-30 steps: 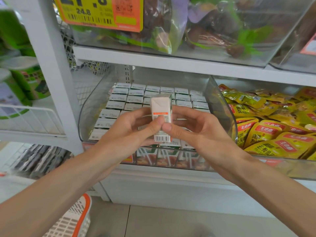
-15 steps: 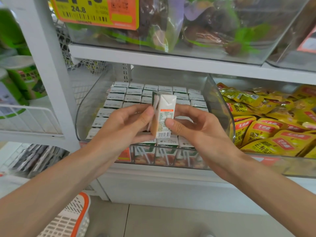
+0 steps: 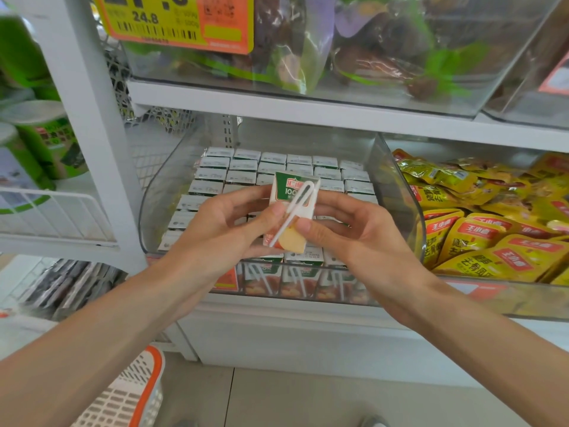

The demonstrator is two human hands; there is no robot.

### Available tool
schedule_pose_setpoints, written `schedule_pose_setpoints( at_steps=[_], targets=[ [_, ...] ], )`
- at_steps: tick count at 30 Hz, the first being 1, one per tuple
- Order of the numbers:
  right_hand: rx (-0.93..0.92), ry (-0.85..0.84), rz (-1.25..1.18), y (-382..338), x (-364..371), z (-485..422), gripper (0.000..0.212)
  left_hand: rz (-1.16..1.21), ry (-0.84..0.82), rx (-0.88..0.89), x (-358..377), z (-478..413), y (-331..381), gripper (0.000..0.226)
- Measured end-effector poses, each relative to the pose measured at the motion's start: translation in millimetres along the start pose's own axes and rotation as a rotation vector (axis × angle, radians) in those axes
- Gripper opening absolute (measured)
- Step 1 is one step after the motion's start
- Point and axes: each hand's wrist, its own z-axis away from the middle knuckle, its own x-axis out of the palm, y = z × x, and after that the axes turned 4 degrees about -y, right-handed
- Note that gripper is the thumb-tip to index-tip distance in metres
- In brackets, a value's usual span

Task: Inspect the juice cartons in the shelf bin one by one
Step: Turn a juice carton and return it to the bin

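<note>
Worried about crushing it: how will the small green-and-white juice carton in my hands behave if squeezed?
The small green-and-white juice carton probably dents under a hard grip, being paperboard. Its boxy shape shouldn't roll. The white straw across its face might snag or peel.

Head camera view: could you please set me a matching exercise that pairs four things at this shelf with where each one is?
Things:
1. held juice carton
2. yellow snack pouches
3. price label
4. basket

Places:
a. bottom left, below the shelves
b. top edge of the view
c. pinched between the left hand and the right hand
d. right of the clear juice bin

Pairs: 1-c, 2-d, 3-b, 4-a.
</note>
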Motion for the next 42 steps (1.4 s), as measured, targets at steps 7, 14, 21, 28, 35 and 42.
schedule_pose_setpoints(
  at_steps=[7, 14, 21, 28, 35, 42],
  targets=[
    [0.036, 0.027, -0.104, 2.5, -1.0, -2.8, 0.041, 0.034, -0.002, -0.012, -0.8, -1.2, -0.2, 0.032],
    [0.026, -0.002, -0.048, 2.7, 0.5, -3.3, 0.034, 0.048, -0.014, 0.022, 0.4, 0.0, -0.6, 0.03],
    [0.042, -0.118, 0.079, -4.2, 1.0, -0.1, 0.043, -0.078, -0.045, 0.068, 0.9, 3.8, -0.8, 0.035],
    [0.019, -0.04, 0.048, -0.9, -3.9, -0.1, 0.051, -0.186, -0.09, 0.131, 0.8, 3.0, 1.1, 0.049],
    [-0.053, 0.03, 0.12, -0.2, -5.2, -1.8, 0.056, -0.399, -0.097, 0.222, 4.8, 0.5, -3.5, 0.068],
    [-0.228, -0.034, 0.199, 3.2, -2.9, -2.4, 0.063, -0.539, -0.02, 0.257, 4.4, 1.2, -1.2, 0.073]
  ],
)
